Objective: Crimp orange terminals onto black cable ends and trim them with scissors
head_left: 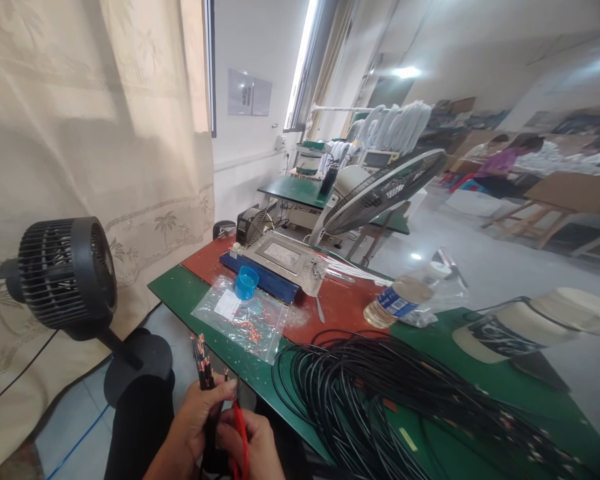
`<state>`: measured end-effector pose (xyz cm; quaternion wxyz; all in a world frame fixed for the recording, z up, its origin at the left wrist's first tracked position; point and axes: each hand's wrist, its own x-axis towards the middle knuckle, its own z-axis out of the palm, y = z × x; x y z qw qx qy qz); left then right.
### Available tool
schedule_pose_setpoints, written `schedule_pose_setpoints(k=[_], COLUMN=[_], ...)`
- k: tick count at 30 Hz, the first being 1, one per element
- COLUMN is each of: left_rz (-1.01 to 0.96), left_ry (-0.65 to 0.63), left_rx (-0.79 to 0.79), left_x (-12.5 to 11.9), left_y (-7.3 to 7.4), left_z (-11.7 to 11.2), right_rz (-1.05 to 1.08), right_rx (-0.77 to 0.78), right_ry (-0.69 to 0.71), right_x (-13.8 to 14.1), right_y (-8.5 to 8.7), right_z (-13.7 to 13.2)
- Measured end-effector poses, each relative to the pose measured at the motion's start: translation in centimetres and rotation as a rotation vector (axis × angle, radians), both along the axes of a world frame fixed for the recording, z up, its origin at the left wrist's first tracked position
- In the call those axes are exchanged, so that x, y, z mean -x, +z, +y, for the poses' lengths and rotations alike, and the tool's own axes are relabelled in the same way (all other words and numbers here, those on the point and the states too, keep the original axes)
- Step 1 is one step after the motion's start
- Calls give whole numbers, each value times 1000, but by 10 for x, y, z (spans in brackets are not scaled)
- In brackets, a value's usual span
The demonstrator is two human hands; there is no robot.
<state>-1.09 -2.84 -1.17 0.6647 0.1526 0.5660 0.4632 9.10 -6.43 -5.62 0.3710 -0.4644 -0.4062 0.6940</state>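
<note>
At the bottom of the head view, my left hand (196,415) is closed around a bundle of black cables (203,367) with stripped ends pointing up, showing red and pale wire tips. One cable end stands apart from the rest, near the thumb. Just to the right, my right hand (261,437) grips red-handled scissors (241,427), their dark blades upright next to that single end. Both hands are over my lap, in front of the table edge. A clear plastic bag (270,337) with small orange-red bits on it lies on the table beyond them.
A large coil of black cable (330,387) covers the table's right front. Behind the bag are a blue cup (247,283) and a metal-topped blue machine (280,260). A bottle (395,300) stands to the right. Fans (75,273) flank the table; people sit at the far right.
</note>
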Motion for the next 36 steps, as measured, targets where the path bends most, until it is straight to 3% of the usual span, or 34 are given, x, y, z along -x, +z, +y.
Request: schedule_pose_setpoints(k=[5, 10, 16, 24, 36], left_rz=[53, 71, 83, 108, 195], left_ry=[2, -38, -60, -82, -39], left_rx=[-47, -50, -70, -95, -103], left_x=[-1, 4, 7, 5, 2], left_y=[6, 0, -3, -3, 1], left_z=[0, -1, -2, -2, -1], right_rz=[0, -18, 7, 23, 43], right_rx=[-14, -219, -39, -16, 82], right_ry=[7, 101, 175, 198, 181], right_x=[-2, -17, -28, -37, -34], right_y=[1, 20, 25, 35, 32], right_z=[1, 8, 11, 11, 11])
